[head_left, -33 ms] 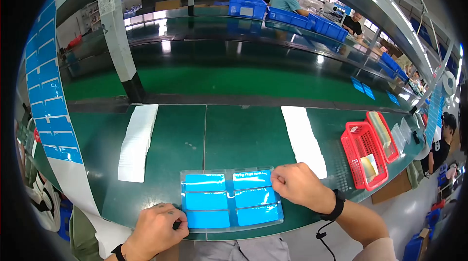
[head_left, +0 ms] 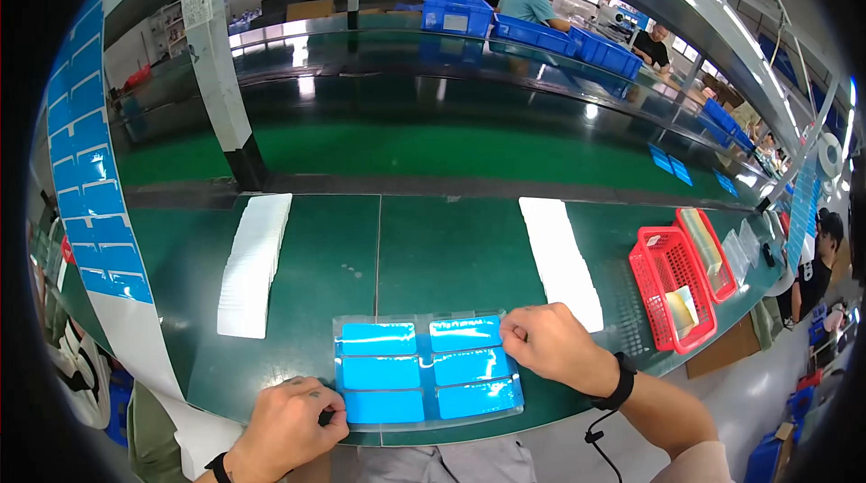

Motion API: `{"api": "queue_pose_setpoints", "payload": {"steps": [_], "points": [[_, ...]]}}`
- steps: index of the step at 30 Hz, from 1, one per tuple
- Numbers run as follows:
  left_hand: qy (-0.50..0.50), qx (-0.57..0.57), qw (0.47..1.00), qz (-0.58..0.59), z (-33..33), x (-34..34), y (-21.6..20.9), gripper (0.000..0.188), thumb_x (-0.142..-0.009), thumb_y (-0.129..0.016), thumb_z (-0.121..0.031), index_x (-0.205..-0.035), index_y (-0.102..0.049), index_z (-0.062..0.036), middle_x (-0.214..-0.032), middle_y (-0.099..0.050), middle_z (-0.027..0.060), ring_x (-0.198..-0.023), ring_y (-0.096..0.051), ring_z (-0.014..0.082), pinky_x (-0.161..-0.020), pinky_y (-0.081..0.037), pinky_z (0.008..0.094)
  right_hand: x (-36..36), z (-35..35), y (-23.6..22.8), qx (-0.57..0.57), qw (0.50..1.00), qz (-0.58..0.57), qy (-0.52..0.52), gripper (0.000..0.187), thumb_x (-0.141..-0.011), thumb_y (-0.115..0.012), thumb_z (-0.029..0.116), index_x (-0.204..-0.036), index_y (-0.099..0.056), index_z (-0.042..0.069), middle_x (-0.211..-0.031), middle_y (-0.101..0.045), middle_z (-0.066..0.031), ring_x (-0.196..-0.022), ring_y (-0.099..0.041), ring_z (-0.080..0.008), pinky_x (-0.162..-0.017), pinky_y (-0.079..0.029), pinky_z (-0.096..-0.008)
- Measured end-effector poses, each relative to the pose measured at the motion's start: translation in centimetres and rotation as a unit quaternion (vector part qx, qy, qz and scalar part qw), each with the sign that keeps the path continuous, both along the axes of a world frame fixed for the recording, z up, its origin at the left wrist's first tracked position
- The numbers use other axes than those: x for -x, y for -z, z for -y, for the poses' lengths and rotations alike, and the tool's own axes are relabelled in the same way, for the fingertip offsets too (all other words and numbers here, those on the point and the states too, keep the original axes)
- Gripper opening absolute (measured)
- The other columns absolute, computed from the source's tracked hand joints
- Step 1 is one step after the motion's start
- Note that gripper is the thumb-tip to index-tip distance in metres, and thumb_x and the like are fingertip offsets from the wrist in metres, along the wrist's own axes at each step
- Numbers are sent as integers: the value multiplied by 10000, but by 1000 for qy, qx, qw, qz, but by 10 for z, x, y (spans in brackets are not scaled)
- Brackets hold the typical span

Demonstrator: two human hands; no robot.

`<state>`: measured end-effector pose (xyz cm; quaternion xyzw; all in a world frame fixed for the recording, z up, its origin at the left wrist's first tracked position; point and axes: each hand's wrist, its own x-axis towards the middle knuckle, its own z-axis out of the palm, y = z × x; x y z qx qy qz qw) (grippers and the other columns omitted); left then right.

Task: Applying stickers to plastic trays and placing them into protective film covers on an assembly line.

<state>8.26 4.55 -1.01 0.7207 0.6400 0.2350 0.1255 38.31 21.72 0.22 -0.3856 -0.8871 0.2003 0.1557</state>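
"Head view, lower middle of the frame: what's lying there?"

"One blue-panelled sheet, flat on the green tabletop, with six glossy blue panels in two columns and a clear margin around them."

"How are the hands on it?"

"The right hand has thumb and fingertips closed at the sheet's upper right edge, apparently pinching it. The left hand is curled at the lower left edge; whether it grips or only touches, I can't tell."

"Heavy?"

"Light, I'd judge, thin and bendy. The shine suggests a slippery face that could crease or smudge."

"So where would you hold it?"

"By the clear margin, at opposite corners, fingers off the panels. Held at one corner alone, it would probably sag."
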Motion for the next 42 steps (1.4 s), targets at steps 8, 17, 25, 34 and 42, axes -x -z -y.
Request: {"api": "queue_pose_setpoints", "payload": {"steps": [8, 17, 25, 34, 42], "points": [[-5, -15, 1000, 26, 4, 3, 7, 77, -655, -725, -74, -726, -698, -73, -686, -639, 51, -657, -649, 247, -589, -539, 351, -18, 9, -1, 69, 996, 10, 47, 117, -807, -658, 103, -809, -708, -3, -656, -675, -126, -562, -665, -222, -571, -522, -310], [-10, -8, 1000, 26, 3, 3, 7, 68, -651, -724, -72, -709, -689, -69, -678, -639, 55, -652, -645, 250, -582, -533, 348, -20, 58, -12, 74, 996, 27, -36, 94, -789, -664, 124, -767, -690, 37, -702, -680, -98, -599, -648, -258, -572, -513, -335], [-21, -8, 999, 37, 1, 1, 4, 64, -671, -718, -88, -730, -700, -73, -686, -646, 56, -658, -648, 254, -600, -534, 356, -35, 70, 0, 59, 998, -13, 24, 82, -776, -632, 106, -722, -671, 60, -654, -648, -82, -609, -633, -282, -579, -512, -368], [79, 38, 996, -35, -22, -4, -48, 212, -727, -749, -205, -892, -719, -75, -915, -677, 89, -859, -642, 276, -773, -503, 408, -18, 58, -43, -70, 985, 87, -132, 174, -777, -654, 225, -895, -705, 107, -944, -675, -84, -955, -643, -296, -774, -524, -413], [205, 60, 970, -114, -72, -6, -22, 296, -712, -722, -306, -953, -712, -133, -1120, -605, 69, -1019, -589, 273, -893, -405, 438, 19, 12, -5, -130, 956, 85, -250, 377, -772, -657, 361, -1090, -659, 158, -1211, -570, -141, -1251, -473, -382, -1058, -343, -593]]}}
